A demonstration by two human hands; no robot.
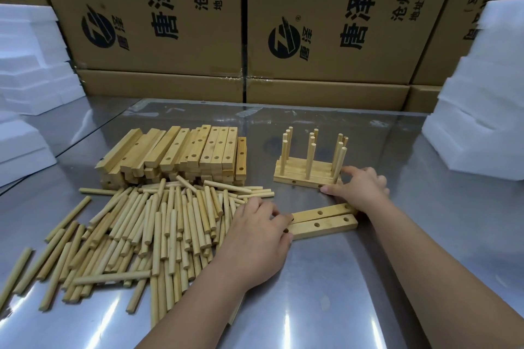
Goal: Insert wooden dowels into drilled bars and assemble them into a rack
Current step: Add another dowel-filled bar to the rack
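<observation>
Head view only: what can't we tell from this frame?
Head view:
- Left ends of the two loose bars: covered by the left hand; its grip is unclear.
- Upper bar's right end: behind the right hand and wrist.
- Dowel pile: cut off by the left frame edge.
- Bar stack, lower rows: hidden behind dowels.

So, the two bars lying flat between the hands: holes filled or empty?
Empty: both flat bars show open holes with nothing standing in them.
</observation>
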